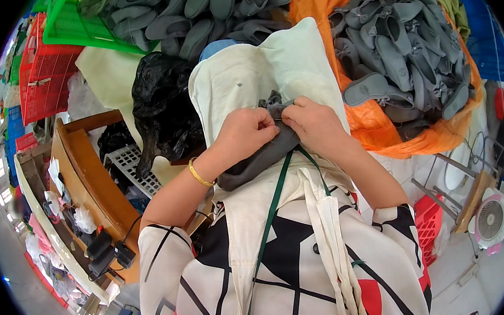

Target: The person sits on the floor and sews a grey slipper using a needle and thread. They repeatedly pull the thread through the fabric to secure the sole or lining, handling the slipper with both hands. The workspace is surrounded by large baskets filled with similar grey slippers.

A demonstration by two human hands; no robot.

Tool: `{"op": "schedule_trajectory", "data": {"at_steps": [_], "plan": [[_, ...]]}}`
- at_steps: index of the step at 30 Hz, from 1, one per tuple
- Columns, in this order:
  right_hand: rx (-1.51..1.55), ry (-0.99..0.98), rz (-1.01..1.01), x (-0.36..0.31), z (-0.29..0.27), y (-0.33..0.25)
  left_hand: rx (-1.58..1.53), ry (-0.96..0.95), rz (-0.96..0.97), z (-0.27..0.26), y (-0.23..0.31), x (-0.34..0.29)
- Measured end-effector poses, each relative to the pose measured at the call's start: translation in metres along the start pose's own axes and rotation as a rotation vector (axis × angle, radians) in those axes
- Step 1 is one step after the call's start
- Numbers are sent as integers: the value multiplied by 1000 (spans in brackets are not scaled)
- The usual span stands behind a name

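A soft grey slip-on shoe (pixel 259 164) lies in my lap with its gathered, bow-like end (pixel 275 102) pointing away from me. My left hand (pixel 243 134), a gold bangle at its wrist, is closed in a pinch over the shoe's upper; whatever sits between those fingertips is too small to make out. Close beside it, my right hand (pixel 315 125) grips the shoe's fabric near the bow between thumb and fingers. Beneath and beyond the shoe spreads a pale cloth (pixel 307 55) over my lap. Dark green straps (pixel 273 209) run down from under the shoe.
Grey shoes (pixel 175 9) are heaped beside a green crate (pixel 73 19) at the far left. More fill an orange sack (pixel 378 138) at the far right. A black plastic bag (pixel 164 106) and a wooden desk (pixel 88 174) stand left; a small fan (pixel 492 218) sits right.
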State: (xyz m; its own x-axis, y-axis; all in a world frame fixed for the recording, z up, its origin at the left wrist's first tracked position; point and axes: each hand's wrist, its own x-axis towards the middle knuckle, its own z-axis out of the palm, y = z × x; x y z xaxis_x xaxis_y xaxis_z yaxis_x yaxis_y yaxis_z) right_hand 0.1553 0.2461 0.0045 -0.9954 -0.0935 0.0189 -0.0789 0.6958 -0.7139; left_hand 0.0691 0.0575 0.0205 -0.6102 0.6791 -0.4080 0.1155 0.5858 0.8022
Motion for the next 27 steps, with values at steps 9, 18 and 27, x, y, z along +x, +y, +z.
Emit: {"op": "schedule_trajectory", "data": {"at_steps": [9,18,27], "plan": [[-1,-24,-107,6,0,3,-281,-22,52,2,-38,16],[304,74,-13,3,24,-2,-499,-139,-120,-1,-40,16],[243,17,271,-3,-1,20,-756,-236,-249,-3,-40,11]]}}
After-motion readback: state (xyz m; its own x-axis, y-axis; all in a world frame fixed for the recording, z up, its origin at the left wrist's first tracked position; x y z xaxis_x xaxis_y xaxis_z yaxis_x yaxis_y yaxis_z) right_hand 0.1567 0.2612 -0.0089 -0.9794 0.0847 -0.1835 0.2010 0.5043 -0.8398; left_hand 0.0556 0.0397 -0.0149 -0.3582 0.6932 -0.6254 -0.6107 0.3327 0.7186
